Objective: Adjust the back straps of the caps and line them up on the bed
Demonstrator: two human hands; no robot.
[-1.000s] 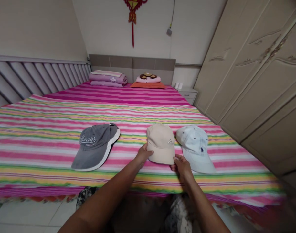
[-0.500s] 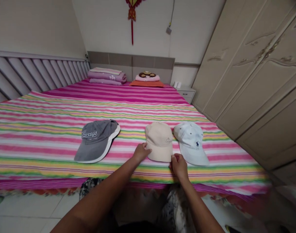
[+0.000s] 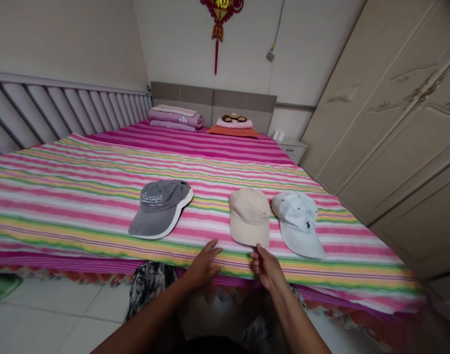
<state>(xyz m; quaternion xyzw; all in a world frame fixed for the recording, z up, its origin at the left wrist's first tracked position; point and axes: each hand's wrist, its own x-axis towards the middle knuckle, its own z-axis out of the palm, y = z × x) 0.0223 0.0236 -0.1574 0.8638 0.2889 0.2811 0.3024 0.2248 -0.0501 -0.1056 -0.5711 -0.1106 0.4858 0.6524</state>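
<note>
A beige baseball cap (image 3: 250, 214) with a small metal emblem lies on the striped bedspread, brim toward me. My left hand (image 3: 203, 264) is in front of it to the left, fingers spread and holding nothing. At the front edge of the brim is my right hand (image 3: 266, 265), its thumb tip at the brim and its other fingers loosely curled below, apart from the thumb. Close on the right of the beige cap sits a pale blue cap (image 3: 298, 223) with a dark embroidered logo. Farther left rests a grey cap (image 3: 162, 206) with white lettering and a white brim edge.
The striped bedspread (image 3: 99, 182) covers the near part of the bed. Folded purple bedding (image 3: 175, 119) and a pink and orange stack (image 3: 234, 129) lie by the headboard (image 3: 243, 101). A wardrobe (image 3: 387, 118) stands on the right, a slatted rail (image 3: 73, 108) on the left.
My left hand has let go of the beige cap's side and drawn back toward me. My right hand has shifted from the brim's right corner to its front edge. The view has turned slightly.
</note>
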